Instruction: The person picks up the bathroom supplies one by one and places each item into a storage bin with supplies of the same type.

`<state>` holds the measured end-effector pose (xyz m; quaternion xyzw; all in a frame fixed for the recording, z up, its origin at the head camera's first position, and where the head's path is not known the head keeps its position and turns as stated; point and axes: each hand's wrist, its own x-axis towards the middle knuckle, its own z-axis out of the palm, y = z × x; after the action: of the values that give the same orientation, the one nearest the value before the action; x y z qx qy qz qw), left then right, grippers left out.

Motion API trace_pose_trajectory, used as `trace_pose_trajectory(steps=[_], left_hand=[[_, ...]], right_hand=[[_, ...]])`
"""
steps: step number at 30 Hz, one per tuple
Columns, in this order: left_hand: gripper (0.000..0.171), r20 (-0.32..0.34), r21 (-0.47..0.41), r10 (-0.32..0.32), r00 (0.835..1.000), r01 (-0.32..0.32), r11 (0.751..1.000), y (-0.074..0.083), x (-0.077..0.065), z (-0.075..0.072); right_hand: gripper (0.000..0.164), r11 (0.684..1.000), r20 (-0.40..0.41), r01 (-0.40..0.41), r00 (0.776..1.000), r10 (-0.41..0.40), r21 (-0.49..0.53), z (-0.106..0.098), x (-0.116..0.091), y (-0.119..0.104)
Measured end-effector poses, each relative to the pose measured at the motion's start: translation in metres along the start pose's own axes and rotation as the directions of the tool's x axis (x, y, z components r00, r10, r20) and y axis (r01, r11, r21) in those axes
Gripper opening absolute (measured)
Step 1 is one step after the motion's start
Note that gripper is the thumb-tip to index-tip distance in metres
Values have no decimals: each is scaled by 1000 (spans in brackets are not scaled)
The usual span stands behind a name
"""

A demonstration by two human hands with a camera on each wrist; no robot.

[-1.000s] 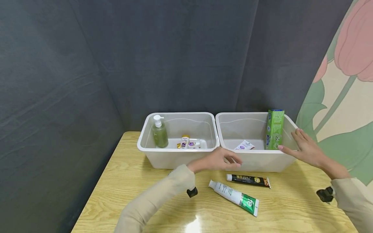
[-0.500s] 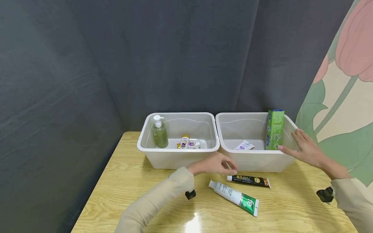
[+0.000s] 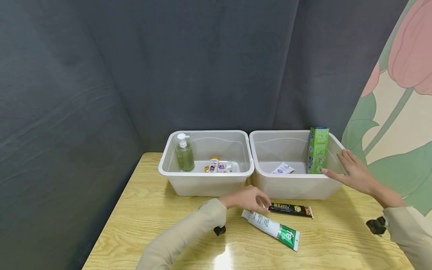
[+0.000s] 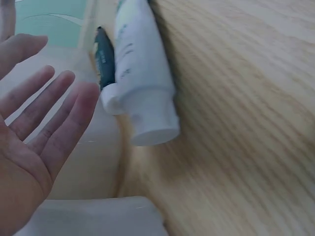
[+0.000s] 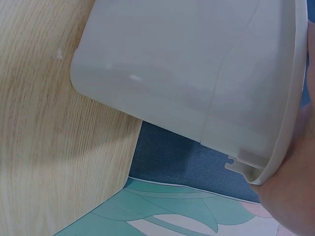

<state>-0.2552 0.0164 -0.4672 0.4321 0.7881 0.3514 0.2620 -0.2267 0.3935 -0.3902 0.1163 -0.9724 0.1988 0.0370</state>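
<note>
Box (image 3: 318,150) in right bin (image 3: 293,188), white tube (image 3: 268,225) and black tube (image 3: 291,210) still out; left hand (image 3: 248,198) empty, right hand (image 3: 358,174) resting on that bin

Black tube (image 3: 291,210), perhaps gold-lettered, green box (image 3: 318,150)

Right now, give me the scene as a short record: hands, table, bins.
left hand: holding nothing, by the cap ends of white-and-green tube and black tube
right hand: on rim of right bin
table: both tubes, lying down
left bin: upright pump bottle, small orange-capped container
right bin: green box on end, small white item
</note>
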Motion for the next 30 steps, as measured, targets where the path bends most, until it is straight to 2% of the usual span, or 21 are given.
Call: trace_pose_trajectory(steps=[5, 10, 13, 15, 17, 21, 27, 30], left_hand=[[37, 32, -16, -42, 999, 43, 999, -7, 0, 9], [33, 26, -43, -80, 996, 81, 996, -9, 0, 17], [33, 21, -22, -89, 996, 90, 996, -9, 0, 19], [34, 22, 33, -91, 996, 90, 995, -9, 1, 20], [37, 21, 130, -76, 997, 73, 989, -11, 1, 21], [39, 23, 310, -29, 999, 21, 951, -16, 4, 24], [39, 26, 388, -29, 999, 17, 921, -16, 4, 27], [39, 42, 453, -6, 999, -14, 891, -14, 4, 27]], right_hand=[[93, 1000, 0, -4, 1000, 4, -4, 0, -1, 0], [91, 1000, -13, 12, 1000, -12, -7, 0, -1, 0], [91, 1000, -10, 6, 1000, -6, -6, 1, -1, 0], [91, 1000, -8, 2, 1000, -2, -5, 1, -1, 0], [91, 1000, -5, -1, 1000, 1, -2, 1, -1, 0], [91, 1000, -7, 4, 1000, -4, -1, 1, -1, 0], [91, 1000, -23, 7, 1000, -7, -2, 1, -1, 0], [91, 1000, -23, 10, 1000, -10, -2, 1, 0, 0]])
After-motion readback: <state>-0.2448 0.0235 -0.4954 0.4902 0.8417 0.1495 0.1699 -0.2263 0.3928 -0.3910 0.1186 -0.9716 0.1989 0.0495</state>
